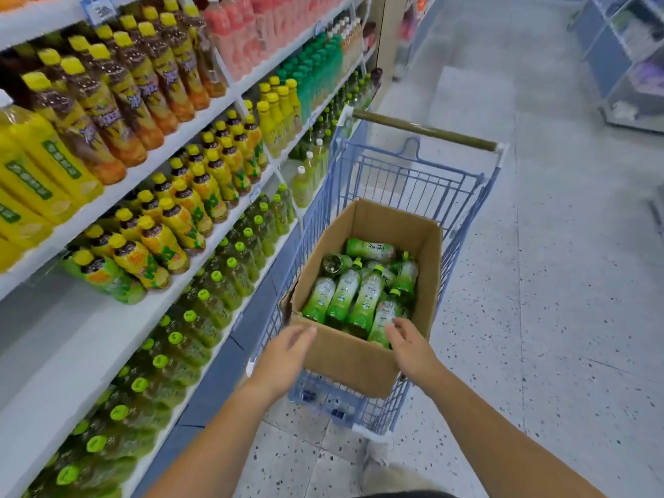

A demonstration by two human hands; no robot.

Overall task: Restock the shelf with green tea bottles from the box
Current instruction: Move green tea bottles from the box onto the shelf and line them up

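Note:
An open cardboard box (345,357) sits in a blue wire shopping cart (413,181). Several green tea bottles (345,292) with green labels and lime caps lie inside it. My left hand (287,354) hovers at the box's near left corner, fingers straight, holding nothing. My right hand (409,343) reaches over the near rim with its fingers relaxed, fingertips at the bottom of a bottle (382,318). To the left, a white shelf (82,339) has a bare stretch next to a few green tea bottles (107,278).
Shelves on the left hold rows of yellow-capped tea bottles (172,224) and green-capped bottles (201,318) below. The cart's handle (424,131) points away from me. Speckled floor (557,318) stretches to the right, with another rack (632,66) at the far right.

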